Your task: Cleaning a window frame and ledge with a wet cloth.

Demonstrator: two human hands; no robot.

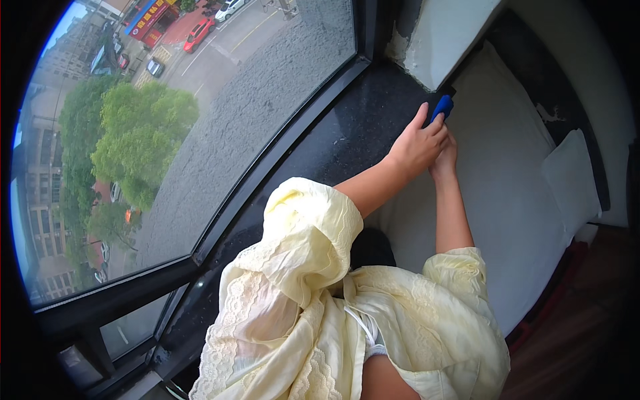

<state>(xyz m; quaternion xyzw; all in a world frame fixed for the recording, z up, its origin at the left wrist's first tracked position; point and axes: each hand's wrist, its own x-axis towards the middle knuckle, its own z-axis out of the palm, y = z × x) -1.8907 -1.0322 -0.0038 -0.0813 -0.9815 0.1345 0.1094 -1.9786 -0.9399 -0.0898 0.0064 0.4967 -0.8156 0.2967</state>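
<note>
A bright blue cloth (442, 107), bunched small, sticks out beyond my hands near the wall corner. My left hand (416, 144) grips it, the thumb raised on one side and the fingers curled on the other. Pressed against those fingers is my right hand (446, 159); its own fingers are mostly hidden, so its hold on the cloth is unclear. Both hands are over the boundary between a black speckled stone windowsill (345, 132) and a bed with a white sheet (492, 165).
A dark-framed window (295, 125) runs along the left, with a street, cars and trees outside. The white wall corner (440, 40) has peeling paint at its base. On the bed lies a white pillow (570, 175), beside a dark headboard (530, 65) with a worn patch.
</note>
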